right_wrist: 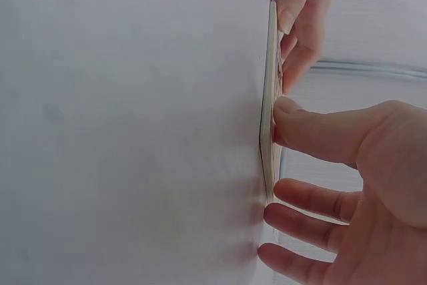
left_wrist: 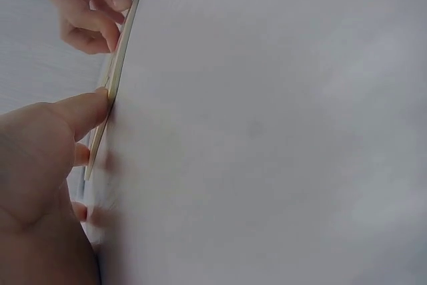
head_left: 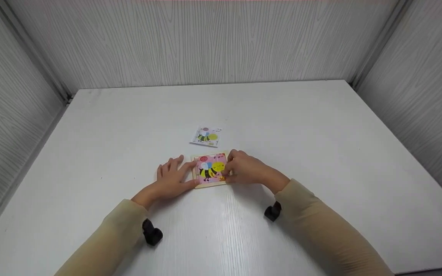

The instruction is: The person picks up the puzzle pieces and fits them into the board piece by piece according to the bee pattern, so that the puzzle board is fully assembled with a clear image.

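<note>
A small square wooden puzzle point(head_left: 210, 172) with a yellow-and-black bee on pink lies on the white table in the head view, its picture showing within a pale wood frame. My left hand point(head_left: 172, 181) rests at its left side, fingers spread, thumb at the near-left corner and index finger at the left edge. From the right, my right hand point(head_left: 246, 168) touches the puzzle, covering part of its right edge. The right thumb point(right_wrist: 313, 128) lies over the board in the right wrist view, with the other fingers stretched out past it near the table. The board point(left_wrist: 115, 75) shows edge-on in the left wrist view.
Just beyond the puzzle lies a flat square card point(head_left: 206, 137) printed with the same bee picture. The white table point(head_left: 301, 126) is bounded by grey wood-grain panels point(head_left: 205, 42) at the back and sides. A black device point(head_left: 152, 232) sits at each wrist.
</note>
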`<state>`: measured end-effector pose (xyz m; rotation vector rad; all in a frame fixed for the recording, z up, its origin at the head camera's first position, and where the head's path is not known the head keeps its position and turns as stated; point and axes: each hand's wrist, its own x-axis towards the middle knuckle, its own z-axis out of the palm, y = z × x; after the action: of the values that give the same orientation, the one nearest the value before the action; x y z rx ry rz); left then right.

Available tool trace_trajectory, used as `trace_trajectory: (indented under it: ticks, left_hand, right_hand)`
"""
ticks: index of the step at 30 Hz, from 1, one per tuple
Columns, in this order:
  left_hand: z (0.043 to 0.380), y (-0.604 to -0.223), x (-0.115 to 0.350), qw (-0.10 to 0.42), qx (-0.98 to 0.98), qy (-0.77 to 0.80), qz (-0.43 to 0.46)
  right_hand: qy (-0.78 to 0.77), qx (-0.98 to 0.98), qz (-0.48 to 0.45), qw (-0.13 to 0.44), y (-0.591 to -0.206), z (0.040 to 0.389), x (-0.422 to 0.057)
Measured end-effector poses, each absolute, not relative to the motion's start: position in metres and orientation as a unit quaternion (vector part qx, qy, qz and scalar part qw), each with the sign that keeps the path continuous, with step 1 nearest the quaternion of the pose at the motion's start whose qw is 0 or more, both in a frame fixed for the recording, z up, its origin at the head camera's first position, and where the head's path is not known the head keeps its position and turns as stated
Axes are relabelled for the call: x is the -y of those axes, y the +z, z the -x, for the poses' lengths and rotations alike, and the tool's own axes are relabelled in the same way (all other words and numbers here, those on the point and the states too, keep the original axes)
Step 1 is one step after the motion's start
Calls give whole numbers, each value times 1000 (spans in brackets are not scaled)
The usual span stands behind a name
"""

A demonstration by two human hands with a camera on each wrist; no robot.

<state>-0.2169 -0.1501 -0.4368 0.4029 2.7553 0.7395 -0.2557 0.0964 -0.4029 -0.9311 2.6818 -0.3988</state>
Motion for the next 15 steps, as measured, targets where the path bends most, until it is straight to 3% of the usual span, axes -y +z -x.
trace_trajectory:
  ticks: [15]
  left_hand:
    - [215, -432, 157, 143, -949, 245, -139]
  right_hand:
    - [-177, -904, 363, 139, -399, 255, -103]
